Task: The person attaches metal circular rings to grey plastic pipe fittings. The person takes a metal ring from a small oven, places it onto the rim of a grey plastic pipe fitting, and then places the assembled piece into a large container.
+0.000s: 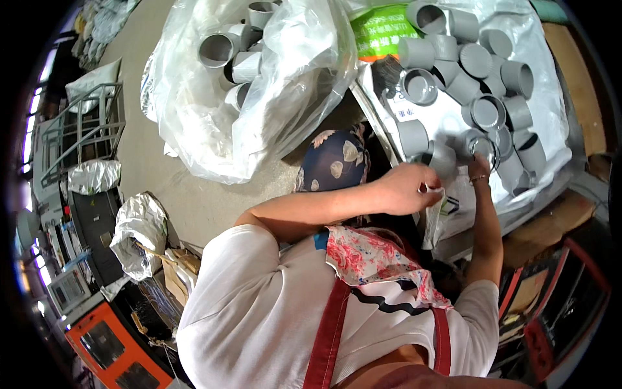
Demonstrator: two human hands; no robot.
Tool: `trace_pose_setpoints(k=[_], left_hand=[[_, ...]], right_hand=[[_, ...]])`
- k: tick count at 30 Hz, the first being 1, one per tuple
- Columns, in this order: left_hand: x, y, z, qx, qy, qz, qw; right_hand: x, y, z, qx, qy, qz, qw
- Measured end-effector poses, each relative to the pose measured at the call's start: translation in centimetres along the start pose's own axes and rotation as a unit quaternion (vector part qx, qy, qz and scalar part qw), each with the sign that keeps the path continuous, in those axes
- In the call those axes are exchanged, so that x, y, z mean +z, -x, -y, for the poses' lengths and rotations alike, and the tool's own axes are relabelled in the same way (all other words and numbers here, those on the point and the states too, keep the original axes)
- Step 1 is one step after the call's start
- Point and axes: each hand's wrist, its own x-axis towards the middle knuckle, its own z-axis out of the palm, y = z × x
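My right hand has its fingers closed on a grey plastic pipe fitting, whose round rim shows beyond the fingertips. To its left, my left hand is curled closed at the sheet's near edge. A thin pale strip shows at its fingers; what it belongs to is unclear. Several more grey pipe fittings lie loose on a white plastic sheet, some on their sides, some with the opening up. One fitting lies just beyond my left hand.
A large clear plastic bag with several grey fittings inside stands at the upper left. A green printed patch shows at the sheet's far edge. Cardboard lies at the right, and an orange cabinet stands at the lower left.
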Motion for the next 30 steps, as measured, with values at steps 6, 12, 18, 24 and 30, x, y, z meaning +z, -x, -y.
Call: trace_pose_setpoints(k=[6,12,18,24,30], left_hand=[[0.5,0.3,-0.3,0.079,0.048,-0.107,0.990],[-0.2,2.9,-1.3,0.209,0.033,0.118,0.970],[1.3,9.3,-0.1,0.173,0.095,0.207,0.958],[1.1,11.9,1.0,0.157,0.116,0.246,0.949],[0.5,13.6,1.4,-0.025,0.183,0.311,0.932]], right_hand=[[-15.1,12.2,6.6,-0.010,-0.357,0.055,0.932],[-18.7,25.1,15.3,-0.051,-0.663,0.102,0.740],[-14.8,32.0,19.5,-0.038,-0.733,0.058,0.677],[-12.6,35.3,22.1,-0.036,-0.775,0.078,0.626],[-12.2,37.1,24.3,-0.006,-0.719,-0.012,0.695]])
